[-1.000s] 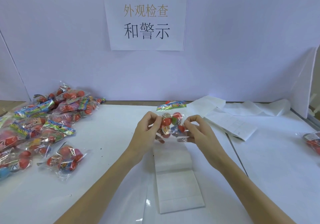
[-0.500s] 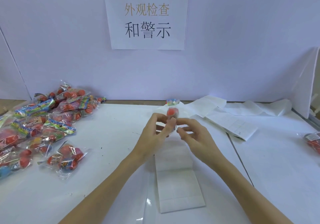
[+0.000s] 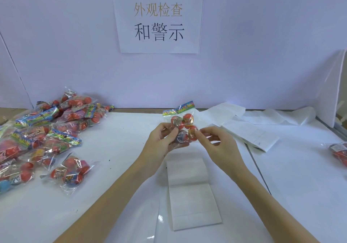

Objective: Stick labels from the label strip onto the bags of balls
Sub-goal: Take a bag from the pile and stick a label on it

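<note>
Right now I have one bag of balls (image 3: 181, 125) lifted off the desk (image 3: 120, 149) between both hands, its printed header card pointing away from me. My left hand (image 3: 159, 145) holds it from the left with the fingers curled round the lower part, thumb pressed on the front film. My right hand (image 3: 217, 141) pinches the bag's right edge with thumb and forefinger, clamped on the plastic at a small yellowish patch; I cannot tell whether that patch is a fresh label or printing on a ball.

Directly below the grip, nearer to me, the label strip (image 3: 191, 190) lies flat on the desk, folded in white panels. More of the strip or spent backing paper (image 3: 249, 132) trails off to the right of my right hand.

As for progress, I judge the job to be early. Well to the left of the grip sits a large heap of bags (image 3: 43, 130), which I take as the waiting stock. Far to the right, at the edge of view, only one bag (image 3: 338, 150) shows, carrying what looks like a white label, so that is probably the finished side. Most of the pile remains, and the bag in hand looks mid-step.
</note>
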Tool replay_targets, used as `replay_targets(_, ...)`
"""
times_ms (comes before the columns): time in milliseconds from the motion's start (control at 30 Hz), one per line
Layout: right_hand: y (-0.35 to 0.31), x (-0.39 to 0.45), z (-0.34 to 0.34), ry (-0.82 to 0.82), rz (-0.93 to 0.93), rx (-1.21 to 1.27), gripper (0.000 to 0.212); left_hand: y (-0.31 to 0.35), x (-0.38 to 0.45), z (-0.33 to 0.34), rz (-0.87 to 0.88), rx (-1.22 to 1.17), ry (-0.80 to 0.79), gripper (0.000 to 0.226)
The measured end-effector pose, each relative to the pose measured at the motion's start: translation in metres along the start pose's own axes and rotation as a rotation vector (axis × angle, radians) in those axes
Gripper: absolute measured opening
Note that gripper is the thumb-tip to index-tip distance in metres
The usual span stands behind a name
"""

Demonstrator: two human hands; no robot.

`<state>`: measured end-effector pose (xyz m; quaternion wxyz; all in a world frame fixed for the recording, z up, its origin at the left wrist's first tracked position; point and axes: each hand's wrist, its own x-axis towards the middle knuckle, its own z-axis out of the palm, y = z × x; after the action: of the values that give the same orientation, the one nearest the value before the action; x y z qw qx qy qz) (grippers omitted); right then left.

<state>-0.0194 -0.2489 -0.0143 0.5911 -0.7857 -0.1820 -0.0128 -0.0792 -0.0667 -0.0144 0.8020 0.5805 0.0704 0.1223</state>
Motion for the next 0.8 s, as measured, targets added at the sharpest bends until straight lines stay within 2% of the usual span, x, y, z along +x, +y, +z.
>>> replay_targets(133, -0.004, -0.001, -0.003, -0.178, 0.058, 0.213, 0.011, 0.009, 0.002, -0.006, -0.007, 0.018, -0.023, 0.03)
replay_targets(233, -0.005, -0.003, 0.001, -0.211, 0.044, 0.218, 0.007, 0.013, 0.002, -0.009, 0.012, 0.134, -0.008, 0.034)
replay_targets(500, -0.005, -0.005, 0.003, -0.317, -0.019, 0.062, 0.005, 0.005, 0.006, -0.011, 0.066, 0.299, 0.11, 0.022)
replay_targets(533, -0.004, -0.005, 0.002, -0.369, -0.016, 0.024, 0.01, 0.005, 0.007, -0.013, 0.078, 0.3, 0.125, 0.022)
replay_targets(600, -0.001, -0.005, -0.004, -0.545, -0.01, -0.134, 0.037, 0.005, 0.009, -0.017, 0.101, 0.298, 0.172, 0.03)
replay_targets(667, 0.002, -0.006, -0.01, -0.714, -0.027, -0.304, 0.069, 0.004, 0.008, -0.021, 0.151, 0.339, 0.212, 0.063)
replay_targets(700, 0.004, -0.006, -0.012, -0.765, -0.04, -0.356, 0.079, 0.004, 0.008, -0.022, 0.196, 0.375, 0.211, 0.076)
replay_targets(733, 0.004, -0.005, -0.014, -0.789, -0.042, -0.377, 0.082, 0.004, 0.008, -0.023, 0.255, 0.422, 0.203, 0.079)
replay_targets(800, 0.004, -0.004, -0.015, -0.749, -0.036, -0.328, 0.069, 0.004, 0.008, -0.021, 0.38, 0.544, 0.187, 0.059)
